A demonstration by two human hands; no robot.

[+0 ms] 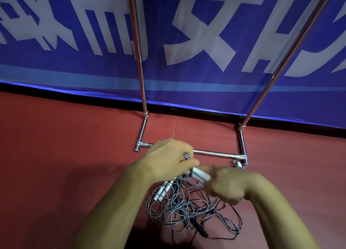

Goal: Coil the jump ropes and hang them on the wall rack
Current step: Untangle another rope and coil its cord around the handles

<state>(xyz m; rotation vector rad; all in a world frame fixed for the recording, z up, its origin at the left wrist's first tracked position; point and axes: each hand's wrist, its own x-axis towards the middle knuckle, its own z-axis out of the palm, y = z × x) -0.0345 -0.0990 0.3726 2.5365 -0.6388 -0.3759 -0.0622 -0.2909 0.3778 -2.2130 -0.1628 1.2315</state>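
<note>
Jump ropes (187,211) are a tangled pile of thin grey cord on the red floor (56,136), right under both hands and just in front of the rack (215,153). None of them are coiled and none hang on the rack. Left hand (168,155) is above the pile's far edge, knuckles up, fingers curled tight around a bunch of cord loops (185,156), with the thumb closing the grip from the near side. Strands run from that fist down into the pile. Right hand (224,185) is motion-blurred. Its fingers are curled, and the index and thumb tips look pinched on one end of a white handle (200,174) that sits between the two hands, so read that grip as likely, not certain. White handle pair (162,192) lies side by side at the pile's left edge, below the left wrist. Black handle (198,228) lies diagonally through the middle of the tangle, partly under the cord. The rack is chrome tube: a low crossbar on the floor, short legs going back, a left upright (138,61) and a right upright (280,61) leaning up out of the frame. A small metal clip-like part (237,163) sits beside the rack's right front foot; I can't tell what it is. Blue banner (187,42) with large white characters hangs behind the rack, its bottom edge close to the floor.
</note>
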